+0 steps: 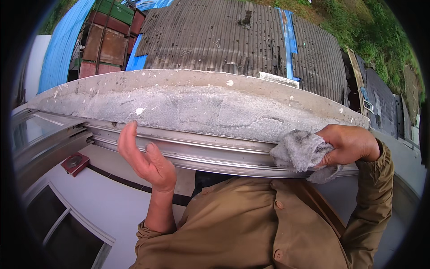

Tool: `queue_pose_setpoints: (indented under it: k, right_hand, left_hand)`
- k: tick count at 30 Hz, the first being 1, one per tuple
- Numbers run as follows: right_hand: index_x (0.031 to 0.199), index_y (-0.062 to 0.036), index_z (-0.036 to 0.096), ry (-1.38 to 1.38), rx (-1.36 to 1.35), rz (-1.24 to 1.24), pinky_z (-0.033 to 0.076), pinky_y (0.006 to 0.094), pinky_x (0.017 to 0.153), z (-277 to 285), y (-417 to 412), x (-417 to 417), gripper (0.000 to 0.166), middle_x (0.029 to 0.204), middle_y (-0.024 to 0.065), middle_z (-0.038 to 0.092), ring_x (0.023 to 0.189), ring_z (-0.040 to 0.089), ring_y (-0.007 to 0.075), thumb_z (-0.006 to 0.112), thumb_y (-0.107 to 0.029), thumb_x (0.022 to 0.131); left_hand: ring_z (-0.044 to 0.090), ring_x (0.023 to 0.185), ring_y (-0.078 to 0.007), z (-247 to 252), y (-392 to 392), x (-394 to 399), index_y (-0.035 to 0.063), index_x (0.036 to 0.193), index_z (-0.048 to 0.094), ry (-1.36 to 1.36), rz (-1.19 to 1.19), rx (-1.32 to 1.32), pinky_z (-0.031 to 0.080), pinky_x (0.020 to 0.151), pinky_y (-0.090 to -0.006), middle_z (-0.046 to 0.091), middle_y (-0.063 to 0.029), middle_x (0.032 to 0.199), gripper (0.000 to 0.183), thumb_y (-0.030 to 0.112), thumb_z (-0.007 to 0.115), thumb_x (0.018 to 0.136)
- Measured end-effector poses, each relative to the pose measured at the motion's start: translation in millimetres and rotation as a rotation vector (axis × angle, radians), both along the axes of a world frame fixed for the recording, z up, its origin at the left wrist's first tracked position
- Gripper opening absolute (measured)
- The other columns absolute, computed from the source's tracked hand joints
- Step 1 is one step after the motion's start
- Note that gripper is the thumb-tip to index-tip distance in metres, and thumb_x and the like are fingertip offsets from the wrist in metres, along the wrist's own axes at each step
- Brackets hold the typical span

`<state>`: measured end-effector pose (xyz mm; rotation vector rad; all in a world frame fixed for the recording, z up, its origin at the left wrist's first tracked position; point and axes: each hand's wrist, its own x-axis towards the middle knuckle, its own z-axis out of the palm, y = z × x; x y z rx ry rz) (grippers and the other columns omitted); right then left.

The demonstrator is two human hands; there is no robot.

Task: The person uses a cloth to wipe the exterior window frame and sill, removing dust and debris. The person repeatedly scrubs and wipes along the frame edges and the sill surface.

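A bunched grey cloth (300, 151) is gripped in my right hand (351, 143) and lies over the right part of the metal sliding-window track (215, 149). Part of the cloth hangs down past the track's inner edge. My left hand (147, 161) is raised at the track's left part, holding nothing, its fingers and thumb apart. Whether its fingertips touch the track I cannot tell. Beyond the track runs a rough concrete sill (201, 104) with white spots.
Framed sliding glass (37, 129) stands at the left end of the track. Indoors on the left are a small red box (75, 163) and a white-framed window (63, 215). Outside, below the sill, spreads a corrugated roof (208, 40) with blue sheets; green plants grow at the far right.
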<state>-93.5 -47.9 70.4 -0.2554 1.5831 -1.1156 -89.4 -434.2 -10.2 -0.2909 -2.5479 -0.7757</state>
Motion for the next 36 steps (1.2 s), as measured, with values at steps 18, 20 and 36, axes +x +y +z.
queue_pose_setpoints:
  k: [18,20,36]
  right_hand:
    - [0.099,0.0075,0.06,-0.086,-0.159,0.158,0.049,0.0431,0.072,-40,-128,-82,0.033,0.087,0.0246,0.064,0.078,0.063,0.0376,0.057,-0.025,0.095]
    - [0.094,0.0078,0.06,-0.026,-0.019,0.247,0.049,0.0454,0.072,-31,-142,-87,0.035,0.084,0.0272,0.063,0.079,0.062,0.0417,0.057,-0.027,0.094]
    - [0.09,0.009,0.056,0.335,-0.037,0.138,0.05,0.0473,0.068,-37,-189,-96,0.031,0.078,0.0288,0.062,0.078,0.061,0.0465,0.065,-0.021,0.086]
  left_hand:
    - [0.05,0.109,-0.0355,-19,-6,-1,-0.0069,0.125,0.042,0.143,0.01,0.097,0.042,0.094,-0.0453,0.053,-0.0222,0.112,0.044,0.024,0.04,0.095]
    - [0.051,0.105,-0.0338,-18,-7,0,-0.0049,0.124,0.042,0.146,0.025,0.087,0.043,0.092,-0.0441,0.055,-0.0214,0.108,0.043,0.025,0.042,0.093]
    - [0.051,0.1,-0.0315,-22,-7,-2,-0.0032,0.125,0.037,0.268,0.018,0.178,0.043,0.09,-0.0434,0.053,-0.0209,0.106,0.043,0.026,0.041,0.093]
